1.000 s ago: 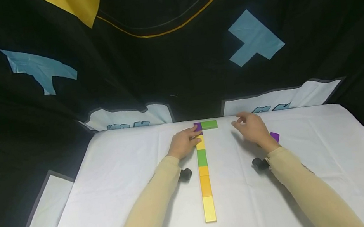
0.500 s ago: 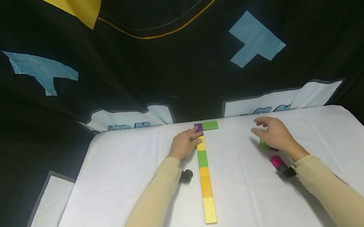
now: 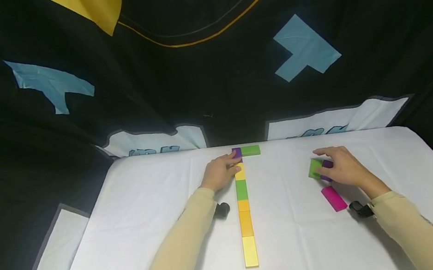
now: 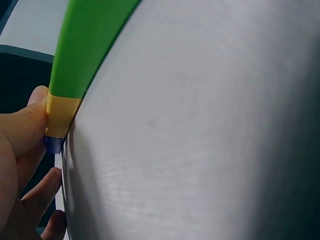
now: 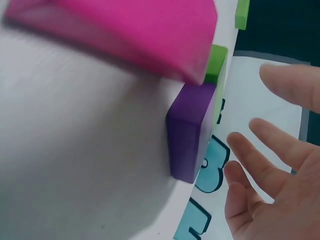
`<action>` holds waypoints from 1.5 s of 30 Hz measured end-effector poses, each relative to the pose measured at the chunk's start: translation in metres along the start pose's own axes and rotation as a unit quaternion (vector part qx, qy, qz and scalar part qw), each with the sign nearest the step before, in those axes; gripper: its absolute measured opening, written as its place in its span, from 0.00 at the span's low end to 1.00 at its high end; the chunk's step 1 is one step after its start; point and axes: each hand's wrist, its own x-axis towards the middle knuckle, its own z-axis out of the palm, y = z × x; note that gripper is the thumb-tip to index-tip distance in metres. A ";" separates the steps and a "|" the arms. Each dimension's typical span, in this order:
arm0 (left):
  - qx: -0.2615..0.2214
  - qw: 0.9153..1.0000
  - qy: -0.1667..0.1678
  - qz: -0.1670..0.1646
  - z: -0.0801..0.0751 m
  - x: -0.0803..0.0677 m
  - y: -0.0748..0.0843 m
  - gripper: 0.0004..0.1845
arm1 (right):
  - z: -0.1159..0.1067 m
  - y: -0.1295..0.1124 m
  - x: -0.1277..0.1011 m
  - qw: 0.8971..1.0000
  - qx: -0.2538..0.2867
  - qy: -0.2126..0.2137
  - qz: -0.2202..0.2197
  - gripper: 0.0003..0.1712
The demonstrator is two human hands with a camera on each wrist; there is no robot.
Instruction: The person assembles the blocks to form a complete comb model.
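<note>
A column of flat blocks runs down the head view: a pale yellow block at the near end, orange blocks, a green block, a yellow block and a purple block. My left hand rests its fairly straight fingers on the purple and yellow blocks at the far end. Further right, my right hand hovers with spread fingers and holds nothing. Below it are another purple block, partly hidden in the head view, and a light green block. A magenta block lies nearer.
A light green block sits crosswise against the column's far end, near the back edge of the white table. Dark patterned cloth hangs behind it. Each wrist carries a small black camera; the left camera is close to the column.
My right hand has moved right and nearer, from beside the far end of the column to above the loose blocks. The magenta and light green blocks have come into view. My left hand has stayed put.
</note>
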 end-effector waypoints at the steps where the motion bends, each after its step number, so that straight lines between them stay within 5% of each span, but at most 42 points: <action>1: -0.001 1.000 0.000 0.001 0.000 0.000 0.000 0.21 | 0.000 0.001 -0.001 1.000 -0.002 -0.005 -0.001 0.31; 22: -0.001 1.000 0.004 0.004 0.002 0.000 -0.001 0.21 | 0.004 0.003 -0.001 0.998 -0.049 -0.037 -0.031 0.35; 45: -0.004 1.000 0.004 0.001 0.001 0.000 -0.002 0.21 | 0.022 -0.020 0.010 0.992 -0.107 -0.006 0.069 0.45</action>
